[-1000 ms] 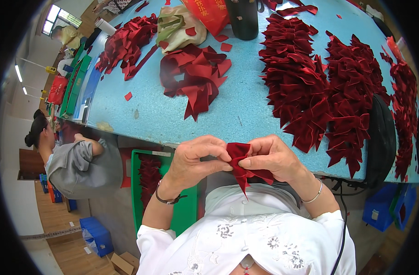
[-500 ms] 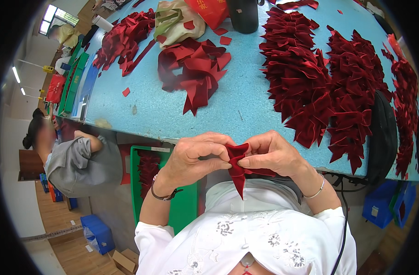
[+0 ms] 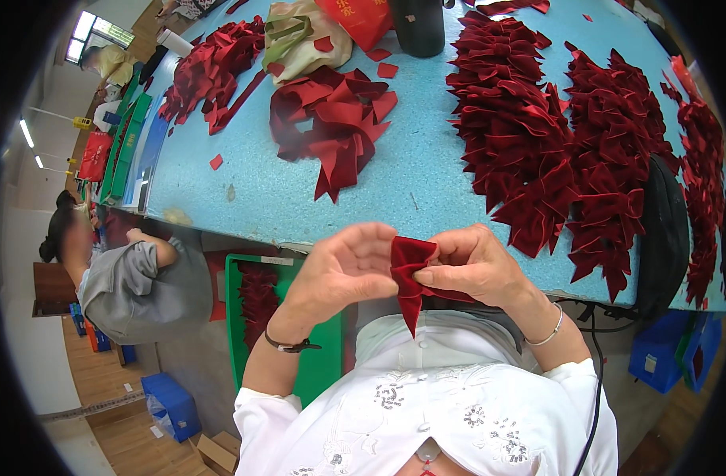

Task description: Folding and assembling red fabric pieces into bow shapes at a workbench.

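Observation:
Between my hands, in front of my white blouse, is a dark red velvet bow (image 3: 411, 274) with a pointed tail hanging down. My right hand (image 3: 476, 266) pinches it near its middle, thumb on the near side. At the bow's left edge, my left hand (image 3: 343, 266) has its fingers apart from the thumb; its fingertips and thumb tip are close to the velvet. Whether they touch it is hard to tell. Beyond my hands, a loose heap of red ribbon strips (image 3: 331, 127) lies on the blue table (image 3: 426, 178).
Rows of finished bows (image 3: 514, 127) cover the table's right side, beside a black bag (image 3: 663, 238). A dark tumbler (image 3: 419, 28) and a cloth bag (image 3: 306, 36) stand at the back. A green crate (image 3: 319, 357) is below left. A co-worker in grey (image 3: 145, 285) sits left.
My left fingers have opened and come off their pinch on the bow. The bow's upper part now shows wider, while my right hand keeps its grip.

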The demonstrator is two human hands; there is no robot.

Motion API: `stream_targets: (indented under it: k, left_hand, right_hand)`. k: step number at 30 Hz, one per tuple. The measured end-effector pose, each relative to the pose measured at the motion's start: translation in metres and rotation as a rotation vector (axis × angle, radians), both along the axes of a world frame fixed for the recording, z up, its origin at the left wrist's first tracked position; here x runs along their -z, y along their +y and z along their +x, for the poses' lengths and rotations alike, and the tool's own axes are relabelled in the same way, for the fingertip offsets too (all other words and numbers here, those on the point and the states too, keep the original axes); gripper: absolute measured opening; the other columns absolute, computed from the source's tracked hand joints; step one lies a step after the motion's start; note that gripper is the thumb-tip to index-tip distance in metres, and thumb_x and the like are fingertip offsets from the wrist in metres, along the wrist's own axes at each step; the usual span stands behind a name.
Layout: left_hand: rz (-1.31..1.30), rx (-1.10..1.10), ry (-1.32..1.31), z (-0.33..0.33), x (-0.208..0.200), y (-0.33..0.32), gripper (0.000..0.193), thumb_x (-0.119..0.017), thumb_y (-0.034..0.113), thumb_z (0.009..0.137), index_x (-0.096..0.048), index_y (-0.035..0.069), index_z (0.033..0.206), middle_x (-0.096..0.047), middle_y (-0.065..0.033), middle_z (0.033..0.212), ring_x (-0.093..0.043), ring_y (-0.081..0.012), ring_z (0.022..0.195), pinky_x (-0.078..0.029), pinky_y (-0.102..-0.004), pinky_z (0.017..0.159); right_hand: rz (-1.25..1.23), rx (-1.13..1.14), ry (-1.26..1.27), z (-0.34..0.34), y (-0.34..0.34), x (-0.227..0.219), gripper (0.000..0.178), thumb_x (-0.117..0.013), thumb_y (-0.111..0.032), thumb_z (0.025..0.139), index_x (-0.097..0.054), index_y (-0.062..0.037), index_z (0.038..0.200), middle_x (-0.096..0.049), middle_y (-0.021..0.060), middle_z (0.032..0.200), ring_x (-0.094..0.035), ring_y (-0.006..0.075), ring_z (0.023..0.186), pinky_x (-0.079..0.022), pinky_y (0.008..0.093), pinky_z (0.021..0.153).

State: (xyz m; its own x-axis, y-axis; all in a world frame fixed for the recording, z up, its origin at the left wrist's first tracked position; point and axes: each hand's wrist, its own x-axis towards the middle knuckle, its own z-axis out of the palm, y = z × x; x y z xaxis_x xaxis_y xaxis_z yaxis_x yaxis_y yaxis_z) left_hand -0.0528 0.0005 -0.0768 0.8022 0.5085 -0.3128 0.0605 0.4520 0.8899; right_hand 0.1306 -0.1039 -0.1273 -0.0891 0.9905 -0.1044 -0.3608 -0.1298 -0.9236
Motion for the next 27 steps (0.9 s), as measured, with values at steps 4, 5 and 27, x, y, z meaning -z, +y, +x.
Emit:
stream_targets:
  k: [4, 5, 27]
  left_hand:
    - [0.002, 0.090, 0.137, 0.005, -0.004, -0.007, 0.028, -0.066, -0.003, 0.078, -0.061, -0.004, 0.105, -0.066, -0.0094, 0.094, -0.062, -0.0125, 0.085, -0.050, -0.0248, 0.078]
    - [0.004, 0.089, 0.136, 0.004, -0.004, -0.006, 0.028, -0.066, -0.003, 0.078, -0.061, -0.004, 0.105, -0.066, -0.0094, 0.094, -0.062, -0.0125, 0.085, -0.050, -0.0248, 0.078]
    - [0.077, -0.073, 0.120, -0.008, -0.011, 0.002, 0.019, -0.068, -0.004, 0.076, -0.065, -0.004, 0.094, -0.068, -0.0088, 0.086, -0.063, -0.0119, 0.075, -0.052, -0.0246, 0.072]
  right_hand:
    - [0.031, 0.026, -0.119, -0.001, 0.000, -0.007, 0.010, -0.069, -0.004, 0.078, -0.066, 0.0022, 0.086, -0.062, 0.0006, 0.071, -0.053, 0.0043, 0.062, -0.040, 0.0193, 0.053]
    - [0.033, 0.025, -0.121, -0.001, 0.001, -0.009, 0.010, -0.069, -0.004, 0.078, -0.066, 0.0022, 0.086, -0.062, 0.0006, 0.071, -0.053, 0.0043, 0.062, -0.040, 0.0193, 0.053]
    - [0.063, 0.094, -0.221, 0.007, -0.005, -0.016, 0.009, -0.064, -0.004, 0.081, -0.062, 0.0017, 0.088, -0.060, -0.0008, 0.071, -0.050, 0.0022, 0.060, -0.040, 0.0172, 0.052]
